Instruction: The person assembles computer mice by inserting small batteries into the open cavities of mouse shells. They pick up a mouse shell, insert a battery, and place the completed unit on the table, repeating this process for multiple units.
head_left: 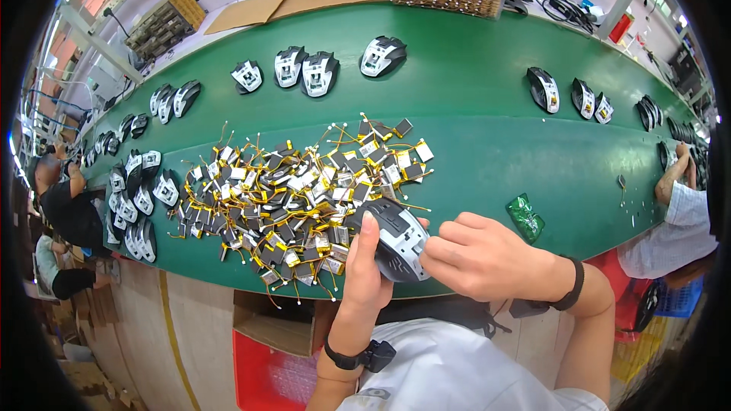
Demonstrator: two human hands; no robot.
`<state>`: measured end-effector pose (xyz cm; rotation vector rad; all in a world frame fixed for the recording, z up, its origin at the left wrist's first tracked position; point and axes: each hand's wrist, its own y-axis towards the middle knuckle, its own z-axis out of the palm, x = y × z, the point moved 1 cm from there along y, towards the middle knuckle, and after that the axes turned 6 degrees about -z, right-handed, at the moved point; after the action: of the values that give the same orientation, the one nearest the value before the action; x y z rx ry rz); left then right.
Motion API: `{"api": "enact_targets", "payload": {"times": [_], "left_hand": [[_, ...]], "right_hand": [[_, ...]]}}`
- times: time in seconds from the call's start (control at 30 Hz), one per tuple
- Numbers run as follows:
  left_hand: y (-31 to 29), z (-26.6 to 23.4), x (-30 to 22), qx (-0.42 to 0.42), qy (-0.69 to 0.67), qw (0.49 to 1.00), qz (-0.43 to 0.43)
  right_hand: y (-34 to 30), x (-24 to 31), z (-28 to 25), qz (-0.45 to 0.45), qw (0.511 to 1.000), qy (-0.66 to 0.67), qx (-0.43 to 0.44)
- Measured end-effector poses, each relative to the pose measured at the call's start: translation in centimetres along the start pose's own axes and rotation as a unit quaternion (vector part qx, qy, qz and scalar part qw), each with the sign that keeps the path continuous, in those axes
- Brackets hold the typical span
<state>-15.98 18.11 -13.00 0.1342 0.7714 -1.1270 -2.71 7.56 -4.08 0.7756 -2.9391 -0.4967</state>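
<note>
A black-and-white computer mouse (399, 233), partly assembled, is held tilted above the near edge of the green bench (472, 160). My left hand (362, 268) is wrapped around its left side, with the thumb along the shell. Against the white part at the mouse's right end, my right hand (481, 259) has its fingers curled in a pinch. Whatever those fingertips hold is hidden. Just beyond and left of my hands spreads a heap of small flat batteries (282, 205) with thin wires and white plugs.
More mice stand in a cluster (137, 198) left of the heap and along the far strip (308, 68). A green crumpled piece (525, 218) lies right of my hands. Co-workers sit at left (72, 205) and right (678, 213). Below the bench is a cardboard box (278, 327).
</note>
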Motion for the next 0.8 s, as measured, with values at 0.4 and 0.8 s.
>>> {"api": "enact_targets", "payload": {"times": [0.4, 0.8], "left_hand": [[0.4, 0.0, -0.7, -0.005, -0.028, 1.0, -0.001], [0.0, 0.8, 0.0, -0.006, -0.033, 0.995, 0.095]], "right_hand": [[-0.4, 0.2, 0.3, 0.008, 0.999, 0.033, -0.014], [-1.7, 3.0, 3.2, 0.134, 0.983, 0.051, -0.114]]}}
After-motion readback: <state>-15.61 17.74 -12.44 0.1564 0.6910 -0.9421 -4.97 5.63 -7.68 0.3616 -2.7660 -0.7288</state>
